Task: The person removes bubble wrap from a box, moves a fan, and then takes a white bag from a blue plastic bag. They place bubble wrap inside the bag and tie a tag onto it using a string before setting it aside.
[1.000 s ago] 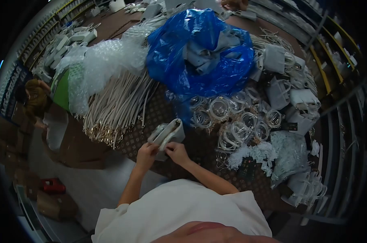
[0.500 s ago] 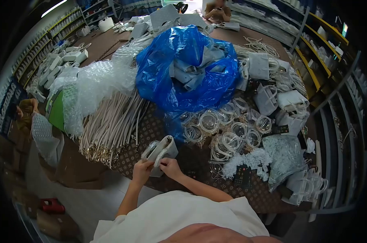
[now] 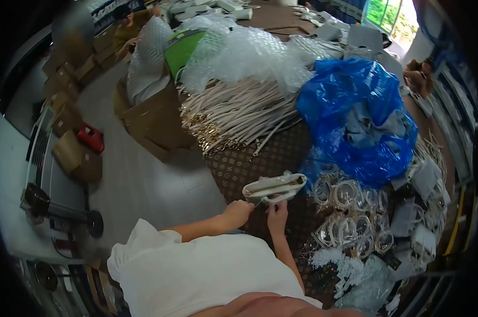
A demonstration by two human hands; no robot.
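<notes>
A small white handbag stands upright on the patterned brown table cover, its top opening towards me. My left hand is closed at the bag's near left corner, and what its fingers pinch is too small to make out. Against the near side, my right hand grips the bag close to its handle, fingers bent. Beyond the bag lies a heap of cream straps with gold clasps. Right of it are coiled white handles in clear plastic.
A big blue plastic bag with grey-white pieces inside sits behind on the right. Bubble wrap covers the back of the strap heap. More white bags are piled at the right edge. At far left a person handles bubble wrap near cardboard boxes.
My view has swung left, so the table contents appear further right. The handbag has turned, its opening now running sideways, and both hands have shifted their hold along its near side.
</notes>
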